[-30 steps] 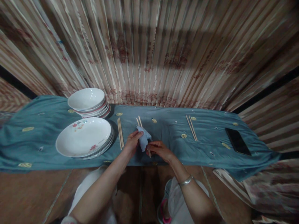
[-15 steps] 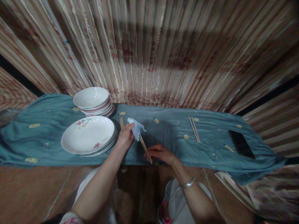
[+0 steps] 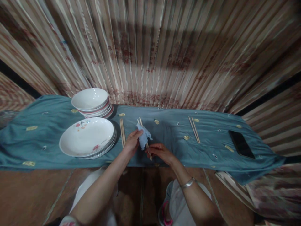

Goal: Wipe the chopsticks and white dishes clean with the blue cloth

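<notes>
Pinching a crumpled light-blue cloth [image 3: 143,137] in the left hand [image 3: 132,140], with the thumb on top and the fingers nearly closed beneath. Wrapping that cloth around the middle of a slanted pair of wooden chopsticks [image 3: 148,151], with far tips poking out beyond it. Gripping the near end of the same pair in the right hand [image 3: 162,153], between thumb and curled fingers closed tight. Wearing a silver bracelet [image 3: 187,182] on the right wrist.

Just left of the left hand, more wooden chopsticks [image 3: 122,131] in a close row, flat on a teal tablecloth [image 3: 169,135] with yellow pineapple motifs. Well to the right of the right hand, another pair of chopsticks [image 3: 194,129], nearly parallel. Farther left, a stack of white floral plates [image 3: 87,138], and behind it a stack of white bowls [image 3: 90,99] with reddish bands. Near the right end, a black smartphone [image 3: 241,144], lying flat. Beyond the far edge, a striped, pleated curtain [image 3: 152,47]; below the near edge, a brown tiled floor [image 3: 131,194].
</notes>
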Motion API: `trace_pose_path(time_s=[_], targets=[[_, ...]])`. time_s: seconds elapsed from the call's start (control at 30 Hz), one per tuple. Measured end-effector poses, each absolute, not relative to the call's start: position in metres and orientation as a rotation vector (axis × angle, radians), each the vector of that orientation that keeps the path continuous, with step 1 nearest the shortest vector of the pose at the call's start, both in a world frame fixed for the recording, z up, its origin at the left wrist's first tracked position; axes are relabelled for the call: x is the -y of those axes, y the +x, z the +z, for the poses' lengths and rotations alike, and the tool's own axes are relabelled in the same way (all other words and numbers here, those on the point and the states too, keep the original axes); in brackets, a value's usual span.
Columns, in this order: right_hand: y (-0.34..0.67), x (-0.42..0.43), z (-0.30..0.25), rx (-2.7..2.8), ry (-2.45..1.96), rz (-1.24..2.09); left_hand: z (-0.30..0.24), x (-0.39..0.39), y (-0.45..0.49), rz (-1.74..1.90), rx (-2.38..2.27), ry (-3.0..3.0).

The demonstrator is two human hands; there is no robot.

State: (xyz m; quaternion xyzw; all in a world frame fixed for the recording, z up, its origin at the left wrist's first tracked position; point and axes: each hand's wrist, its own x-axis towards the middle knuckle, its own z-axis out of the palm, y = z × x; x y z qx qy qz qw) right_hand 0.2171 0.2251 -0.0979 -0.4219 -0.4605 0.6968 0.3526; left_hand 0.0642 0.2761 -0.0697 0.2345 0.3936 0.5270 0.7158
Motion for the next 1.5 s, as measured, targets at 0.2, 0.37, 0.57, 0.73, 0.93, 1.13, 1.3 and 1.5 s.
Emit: trace_pose_path(time_s=[0.2,0.37,0.57,0.73,0.93,1.13,1.3,1.5], targets=[[0.220,-0.229,-0.104,1.194,-1.081,1.684,-0.081,-0.266,0.074,1.083,-0.895,0.575],[0.219,-0.231,-0.105,1.133,-1.110,1.639,-0.083,-0.265,0.077,1.080,-0.909,0.607],[0.218,-0.229,-0.098,1.132,-1.163,1.694,-0.074,-0.275,0.070,1.159,-0.928,0.547],[0.215,-0.225,-0.100,1.197,-1.186,1.771,-0.067,-0.285,0.060,1.223,-0.917,0.517],[0.213,-0.223,-0.098,1.347,-1.171,1.808,-0.062,-0.293,0.047,1.261,-0.932,0.514],[0.214,-0.222,-0.094,1.439,-1.174,1.823,-0.062,-0.291,0.049,1.260,-0.925,0.513],[0.214,-0.223,-0.099,1.384,-1.181,1.775,-0.069,-0.281,0.060,1.194,-0.918,0.527],[0.217,-0.227,-0.101,1.311,-1.172,1.707,-0.079,-0.269,0.073,1.137,-0.954,0.523]])
